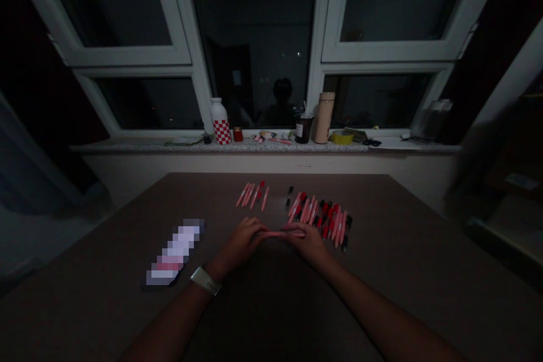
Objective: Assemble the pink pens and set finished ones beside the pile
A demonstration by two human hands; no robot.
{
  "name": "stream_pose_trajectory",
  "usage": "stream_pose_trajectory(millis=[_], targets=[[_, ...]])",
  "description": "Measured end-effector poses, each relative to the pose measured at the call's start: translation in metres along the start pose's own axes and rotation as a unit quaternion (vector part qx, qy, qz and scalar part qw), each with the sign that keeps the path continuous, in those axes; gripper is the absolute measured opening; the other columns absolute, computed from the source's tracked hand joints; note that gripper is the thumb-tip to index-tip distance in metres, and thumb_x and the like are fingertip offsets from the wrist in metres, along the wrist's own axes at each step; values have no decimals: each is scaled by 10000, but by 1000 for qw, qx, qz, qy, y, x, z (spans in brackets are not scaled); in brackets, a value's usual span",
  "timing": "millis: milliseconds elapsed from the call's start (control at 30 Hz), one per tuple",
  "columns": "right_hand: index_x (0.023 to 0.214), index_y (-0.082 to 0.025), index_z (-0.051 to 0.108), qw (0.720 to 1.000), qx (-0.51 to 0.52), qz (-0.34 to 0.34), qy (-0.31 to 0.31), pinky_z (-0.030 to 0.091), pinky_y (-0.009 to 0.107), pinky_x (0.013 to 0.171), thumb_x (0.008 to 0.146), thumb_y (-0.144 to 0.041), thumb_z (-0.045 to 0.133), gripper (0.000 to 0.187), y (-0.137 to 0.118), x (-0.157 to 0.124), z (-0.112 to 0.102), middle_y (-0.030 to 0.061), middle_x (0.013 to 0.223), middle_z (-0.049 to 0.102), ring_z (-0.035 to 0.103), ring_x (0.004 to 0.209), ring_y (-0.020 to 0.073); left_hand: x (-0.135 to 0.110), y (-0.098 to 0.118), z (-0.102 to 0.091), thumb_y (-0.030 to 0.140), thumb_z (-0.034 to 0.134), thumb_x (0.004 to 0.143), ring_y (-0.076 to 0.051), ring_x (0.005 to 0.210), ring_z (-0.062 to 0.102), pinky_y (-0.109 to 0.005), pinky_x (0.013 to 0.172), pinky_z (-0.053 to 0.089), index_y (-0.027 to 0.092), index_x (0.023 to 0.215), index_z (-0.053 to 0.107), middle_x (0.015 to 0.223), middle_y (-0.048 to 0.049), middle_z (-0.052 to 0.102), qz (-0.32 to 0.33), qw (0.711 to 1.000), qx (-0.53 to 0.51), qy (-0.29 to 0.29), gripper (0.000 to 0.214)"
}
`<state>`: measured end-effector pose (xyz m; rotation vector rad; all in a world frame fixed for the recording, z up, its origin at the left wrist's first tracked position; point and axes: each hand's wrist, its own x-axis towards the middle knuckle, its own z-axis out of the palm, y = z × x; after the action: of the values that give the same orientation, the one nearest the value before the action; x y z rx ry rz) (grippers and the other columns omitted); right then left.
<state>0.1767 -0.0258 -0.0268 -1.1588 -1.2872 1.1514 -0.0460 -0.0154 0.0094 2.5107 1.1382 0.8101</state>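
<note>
Both hands meet over the dark table, closed on the two ends of a pink pen [275, 234] held level. My left hand [246, 238], with a watch [206, 280] on its wrist, pinches one end. The other end lies in the fingers of my right hand [309, 242]. Just beyond my right hand is a dense group of pink, red and black pens [324, 218]. A black pen [289, 198] lies alone left of that group. Farther left, several pink pens [250, 195] and a red one [260, 189] lie side by side.
A phone-like object [173, 254], its surface pixelated, lies left of my left arm. Behind the table [127, 322], the windowsill [263, 148] holds a checkered bottle [221, 121], a small red jar [238, 134], a dark cup [302, 129], a beige flask [324, 117] and yellow tape [341, 137].
</note>
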Motion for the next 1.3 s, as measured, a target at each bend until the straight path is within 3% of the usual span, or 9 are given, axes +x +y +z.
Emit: stream_pose_trajectory(millis=[133, 333, 567, 800, 867, 1033, 1200, 1300], targets=[[1007, -152, 671, 996, 83, 26, 6, 376, 222, 462, 623, -488, 808, 528, -2, 0, 2, 48, 740, 748, 549, 476, 119, 2, 0, 0, 362, 481, 987, -232, 980, 571, -347, 850, 449, 201, 997, 676, 991, -81, 650, -30, 999, 26, 12, 254], [1215, -135, 550, 990, 123, 56, 33, 301, 206, 418, 597, -533, 784, 771, -8, -1, 4, 104, 849, 771, 459, 411, 82, 17, -11, -2, 354, 489, 957, -255, 944, 607, -360, 829, 456, 177, 929, 675, 950, -103, 681, -127, 983, 95, 92, 258], [1165, -134, 548, 993, 108, 29, 22, 300, 215, 438, 620, -534, 749, 705, -7, -3, 6, 113, 803, 771, 455, 427, 94, 41, -20, -10, 359, 513, 912, -277, 876, 667, -339, 718, 458, 187, 882, 673, 911, -125, 723, -236, 950, 181, 96, 237], [1143, -139, 555, 997, 77, 10, 6, 311, 219, 453, 668, -556, 722, 654, -2, -2, 4, 95, 761, 757, 478, 443, 109, 73, -21, -2, 356, 470, 922, -317, 915, 693, -380, 765, 500, 165, 976, 731, 973, -183, 736, -302, 925, 208, 99, 328], [1139, -146, 558, 997, 72, 6, 2, 308, 219, 453, 682, -560, 710, 635, -1, -2, 3, 91, 764, 756, 486, 447, 113, 79, -21, 1, 365, 486, 924, -328, 985, 682, -404, 828, 499, 168, 1041, 736, 1029, -190, 732, -303, 928, 192, 103, 339], [1138, -151, 563, 998, 55, -6, -2, 326, 224, 467, 707, -525, 699, 587, -1, -2, 3, 92, 774, 762, 485, 444, 113, 85, -20, 3, 350, 544, 916, -316, 1208, 583, -422, 990, 442, 211, 1224, 688, 1203, -161, 697, -231, 954, 146, 121, 368], [1154, -151, 569, 999, 42, -17, -9, 344, 230, 485, 738, -552, 687, 589, 4, -1, 4, 80, 769, 756, 514, 460, 122, 87, -22, 4, 348, 562, 909, -306, 1262, 544, -408, 1007, 431, 231, 1262, 669, 1231, -135, 692, -214, 952, 176, 127, 387], [1165, -148, 567, 999, 34, -24, -11, 338, 226, 475, 752, -562, 683, 597, 7, -1, 4, 77, 757, 753, 506, 452, 121, 89, -26, 5, 393, 541, 922, -318, 1211, 578, -414, 966, 453, 227, 1234, 687, 1188, -149, 709, -240, 943, 196, 120, 383]])
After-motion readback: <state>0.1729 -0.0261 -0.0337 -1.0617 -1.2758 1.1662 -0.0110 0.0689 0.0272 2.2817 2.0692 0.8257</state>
